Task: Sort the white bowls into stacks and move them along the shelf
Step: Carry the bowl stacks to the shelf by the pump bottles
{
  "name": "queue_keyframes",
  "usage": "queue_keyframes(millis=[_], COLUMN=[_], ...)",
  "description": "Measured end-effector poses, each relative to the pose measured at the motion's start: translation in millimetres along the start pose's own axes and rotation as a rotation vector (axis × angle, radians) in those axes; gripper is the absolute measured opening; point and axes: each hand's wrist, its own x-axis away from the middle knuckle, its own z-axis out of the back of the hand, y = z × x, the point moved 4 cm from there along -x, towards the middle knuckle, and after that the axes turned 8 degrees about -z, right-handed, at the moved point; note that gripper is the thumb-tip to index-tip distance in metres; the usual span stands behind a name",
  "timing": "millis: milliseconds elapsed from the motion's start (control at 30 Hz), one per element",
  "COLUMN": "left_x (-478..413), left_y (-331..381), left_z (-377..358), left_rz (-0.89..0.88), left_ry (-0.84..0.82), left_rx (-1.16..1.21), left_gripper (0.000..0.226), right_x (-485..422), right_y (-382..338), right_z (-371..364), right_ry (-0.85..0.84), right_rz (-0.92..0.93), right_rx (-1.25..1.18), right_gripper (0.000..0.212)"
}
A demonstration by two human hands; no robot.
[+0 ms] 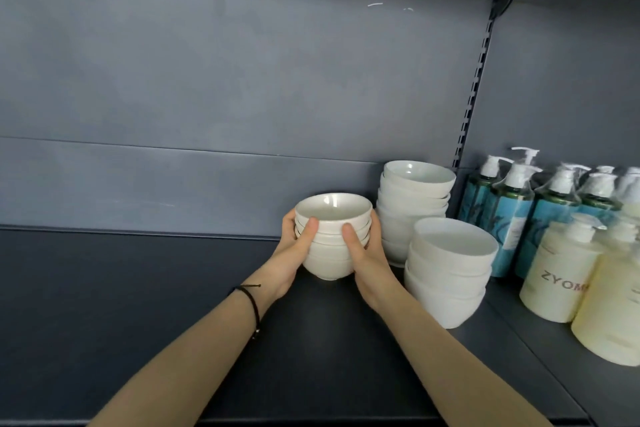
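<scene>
A stack of several white bowls [329,246] stands on the dark shelf [138,288], held between both hands. My left hand [292,253] grips its left side with the thumb on the front. My right hand [363,253] grips its right side the same way. Just to the right, a taller stack of white bowls [414,198] stands at the back. A wider stack of white bowls [450,263] sits in front of that one, close to my right wrist.
Pump bottles fill the shelf's right end: teal-labelled ones [512,215] at the back, cream-coloured ones [557,274] in front. A slotted upright [474,80] divides the grey back panel. Bare shelf stretches to the left of the held stack.
</scene>
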Motion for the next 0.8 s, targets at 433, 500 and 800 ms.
queue_keyframes(millis=[433,500,800], left_x=[-28.0,-27.1,-14.1], left_y=[-13.1,-12.9,13.2], left_z=[-4.9,-7.1,-8.6], left_rz=[-0.057,-0.049,0.015], left_ry=[0.191,0.198,0.223], left_rx=[-0.022,-0.027,-0.280], left_gripper=[0.060,0.062,0.092], right_x=[-29.9,-27.6,16.2], right_y=[9.7,10.0,-0.4], right_z=[5.2,5.2,10.8], right_ry=[0.053,0.073,0.322], right_rz=[-0.009,-0.036,-0.246], right_rx=[-0.088,-0.083,0.125], right_gripper=[0.065,0.064,0.033])
